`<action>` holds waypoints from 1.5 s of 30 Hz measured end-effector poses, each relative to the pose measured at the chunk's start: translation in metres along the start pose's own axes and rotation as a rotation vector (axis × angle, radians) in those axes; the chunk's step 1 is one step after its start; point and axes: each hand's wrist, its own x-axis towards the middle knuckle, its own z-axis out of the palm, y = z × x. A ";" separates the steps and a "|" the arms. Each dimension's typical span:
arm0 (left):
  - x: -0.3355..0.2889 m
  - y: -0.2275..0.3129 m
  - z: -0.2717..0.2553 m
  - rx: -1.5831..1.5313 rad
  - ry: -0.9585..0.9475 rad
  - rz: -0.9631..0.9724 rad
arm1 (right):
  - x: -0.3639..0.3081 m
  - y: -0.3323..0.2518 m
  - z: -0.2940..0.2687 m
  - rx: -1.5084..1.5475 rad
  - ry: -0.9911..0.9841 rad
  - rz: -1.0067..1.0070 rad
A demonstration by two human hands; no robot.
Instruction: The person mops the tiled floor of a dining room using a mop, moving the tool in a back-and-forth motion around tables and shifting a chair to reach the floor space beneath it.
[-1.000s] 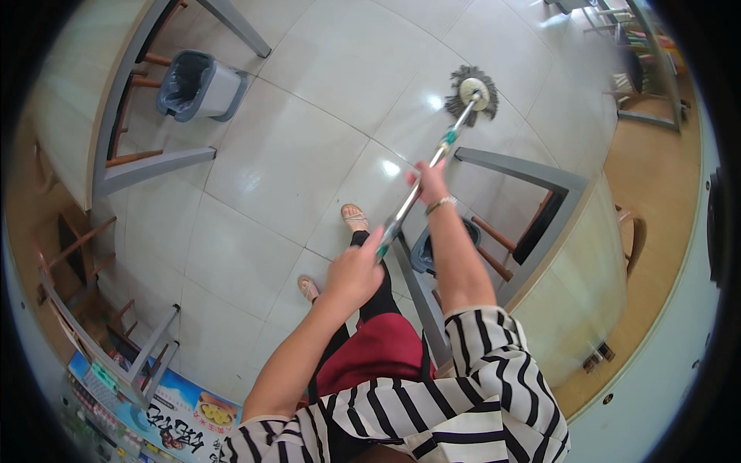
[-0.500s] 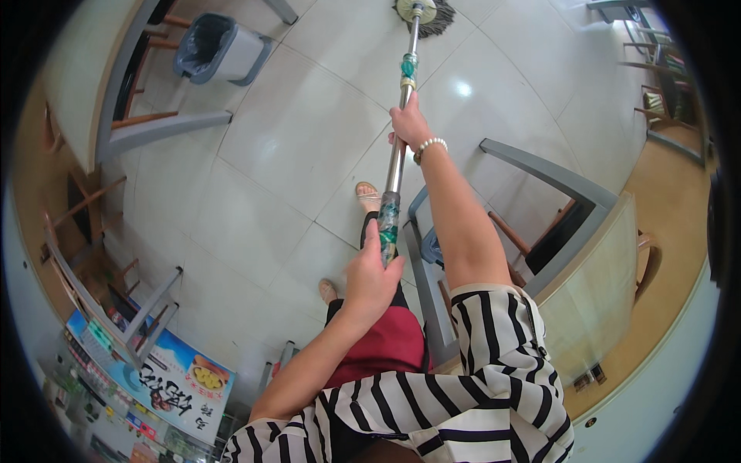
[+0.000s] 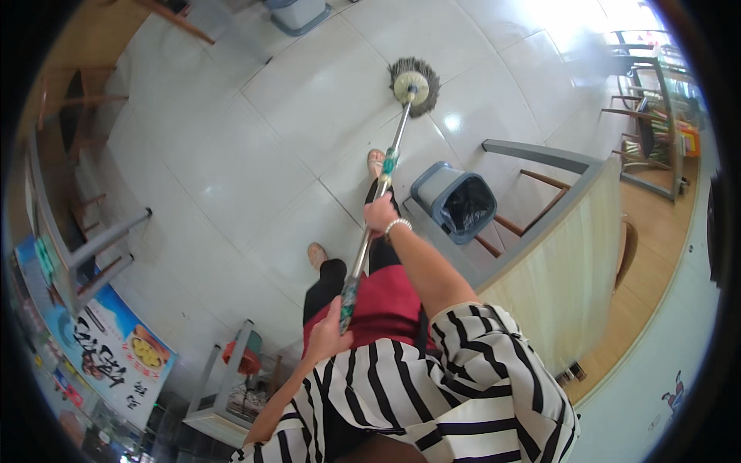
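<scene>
A mop (image 3: pixel 398 139) with a long metal pole slants from my waist out to the far middle of the floor. Its round pale disc and grey string head (image 3: pixel 414 86) lie on the tiles. My left hand (image 3: pixel 328 339) is closed round the green-wrapped lower end of the pole, close to my red apron (image 3: pixel 370 305). Higher up, my right hand (image 3: pixel 380 215), with a beaded bracelet at the wrist, grips the bare metal. Both my feet stand on the floor, the right one near the pole's upper joint.
Right of the pole stands a grey-blue bin (image 3: pixel 455 202) with a black liner, beside a table (image 3: pixel 556 285) with grey legs. Another bin (image 3: pixel 297 15) is at the far left. Chairs and a colourful printed board (image 3: pixel 108 339) line the left side. Pale tiles (image 3: pixel 255 162) lie between.
The mop head has come nearer to me, and both hands have drawn back toward my body with the pole. My view has shifted; the right bin now shows fully.
</scene>
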 end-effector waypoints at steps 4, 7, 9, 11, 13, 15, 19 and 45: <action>-0.118 -0.115 -0.008 0.022 -0.025 -0.151 | -0.090 0.041 0.107 -0.913 -0.423 -0.521; -0.217 -0.171 -0.021 0.145 0.067 -0.120 | -0.154 0.087 0.208 -0.411 -0.383 -0.186; -0.266 -0.176 -0.033 0.177 0.041 -0.234 | -0.193 0.104 0.250 0.517 -0.574 0.423; -0.295 -0.184 -0.033 0.130 0.072 -0.269 | -0.226 0.107 0.267 0.873 -0.628 0.716; -0.309 -0.199 -0.020 0.044 0.123 -0.300 | -0.230 0.125 0.289 0.738 -0.630 0.602; -0.297 -0.217 0.004 0.030 0.164 -0.243 | -0.218 0.131 0.294 0.731 -0.474 0.586; -0.217 -0.193 0.019 0.082 0.158 -0.137 | -0.159 0.113 0.242 0.787 -0.328 0.311; -0.008 -0.046 -0.036 0.378 -0.100 0.090 | -0.018 0.030 0.046 -0.357 -0.097 -0.067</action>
